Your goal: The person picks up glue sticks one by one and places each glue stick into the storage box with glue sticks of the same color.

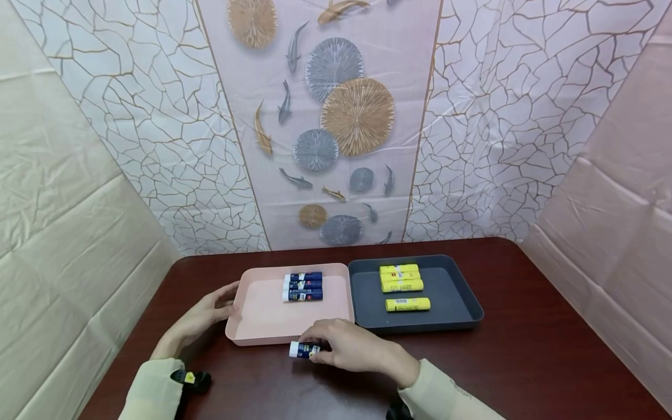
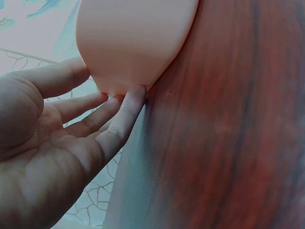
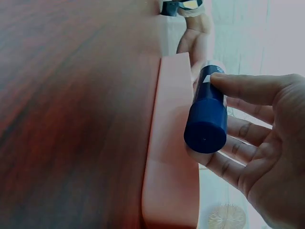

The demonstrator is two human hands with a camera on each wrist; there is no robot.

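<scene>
My right hand (image 1: 359,347) pinches a dark blue glue stick (image 3: 206,121) with a white end between thumb and fingers. It holds the stick just in front of the near wall of the pink tray (image 1: 257,326). In the right wrist view the stick's blue end faces the camera. At the tray's left side, my left hand (image 1: 202,318) touches the outer wall with its fingertips, the fingers mostly straight. Inside the pink tray, three blue glue sticks (image 1: 303,286) with white ends lie side by side, towards the back.
A dark grey tray (image 1: 451,315) stands against the pink one on the right. Several yellow tubes (image 1: 401,286) lie in it, one apart nearer the front. Both trays rest on a dark red-brown table (image 1: 525,350), with a patterned cloth (image 1: 336,175) behind.
</scene>
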